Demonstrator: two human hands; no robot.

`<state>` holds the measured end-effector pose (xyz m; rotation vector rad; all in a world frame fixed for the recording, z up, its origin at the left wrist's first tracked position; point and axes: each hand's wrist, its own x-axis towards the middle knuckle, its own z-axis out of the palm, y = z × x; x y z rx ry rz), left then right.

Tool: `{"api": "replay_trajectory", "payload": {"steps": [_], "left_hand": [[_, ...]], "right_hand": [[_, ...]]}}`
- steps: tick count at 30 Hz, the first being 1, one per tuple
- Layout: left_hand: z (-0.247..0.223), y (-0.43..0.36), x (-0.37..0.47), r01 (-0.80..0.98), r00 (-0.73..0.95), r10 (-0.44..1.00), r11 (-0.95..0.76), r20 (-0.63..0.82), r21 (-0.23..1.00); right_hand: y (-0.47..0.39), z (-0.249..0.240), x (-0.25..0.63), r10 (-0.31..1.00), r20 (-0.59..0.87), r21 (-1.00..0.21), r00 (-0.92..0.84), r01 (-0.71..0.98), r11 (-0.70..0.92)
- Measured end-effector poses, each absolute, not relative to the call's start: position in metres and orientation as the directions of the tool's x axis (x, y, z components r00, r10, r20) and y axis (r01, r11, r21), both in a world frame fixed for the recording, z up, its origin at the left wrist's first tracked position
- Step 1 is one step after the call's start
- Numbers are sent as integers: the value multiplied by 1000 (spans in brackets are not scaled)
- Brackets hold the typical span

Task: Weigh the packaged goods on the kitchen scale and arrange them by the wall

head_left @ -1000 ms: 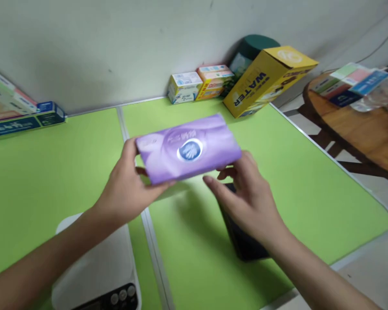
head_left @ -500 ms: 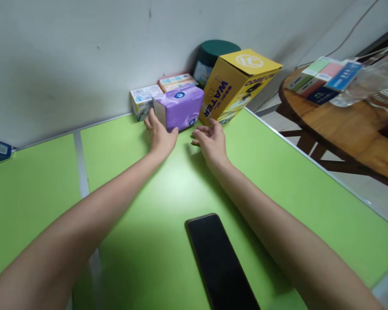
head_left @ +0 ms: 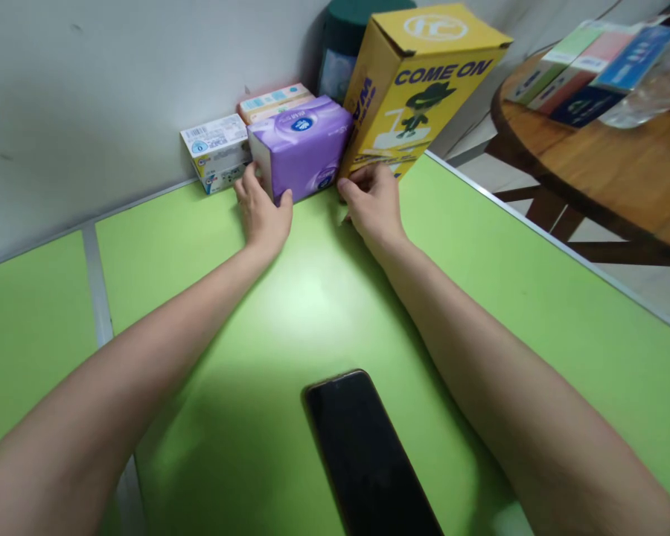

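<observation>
A purple tissue pack (head_left: 307, 152) lies on the green table against other boxes. My left hand (head_left: 265, 216) is at its lower left end, fingers by the pale side and thumb at the front bottom edge. The fingers are spread, not wrapped round the pack. My right hand (head_left: 375, 205) is beside the pack's lower right corner, in front of a tilted-looking yellow box (head_left: 418, 104) printed "COME ON". Its fingers are loosely curved and partly apart; whether they touch pack or box is unclear. Small white boxes (head_left: 217, 149) stand left of the pack.
An orange-and-white pack (head_left: 276, 102) and a green-lidded container (head_left: 340, 71) stand behind, near the wall. A black phone (head_left: 368, 454) lies on the table (head_left: 212, 313) between my forearms. At right, a wooden table (head_left: 619, 179) holds several coloured boxes (head_left: 592, 71).
My right hand has come closer to the yellow box, its fingers more curved. My left hand stays at the pack's left end. The view has shifted, showing more of the yellow box's front.
</observation>
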<state>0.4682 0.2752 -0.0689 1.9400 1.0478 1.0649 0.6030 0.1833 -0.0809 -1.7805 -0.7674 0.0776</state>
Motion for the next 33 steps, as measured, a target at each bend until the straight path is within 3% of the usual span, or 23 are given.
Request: {"api": "replay_trajectory", "payload": {"steps": [4,10,18,23,29,33], "left_hand": [[-70,275,466,305,353,873,-448,337,840],[-68,269,463,290,329,879,-443,347,848],[-69,270,463,285,362,873,-437,326,853],[-71,272,462,283,377,873,-425,308,860],[-71,273,465,308,362,883,-414,297,856],[-60,263,444,342,436,878,-366,199,865]], "right_hand": [[182,-84,607,508,342,-850,790,491,-192],[159,-77,610,314,475,-799,822,552,-239],[175,-73,613,403,469,-720,786,605,-341],[173,-80,623,470,475,-692,744,646,-323],[174,-79,624,486,438,-753,756,604,-260],[164,-66,601,458,295,-840,839,456,-295]]}}
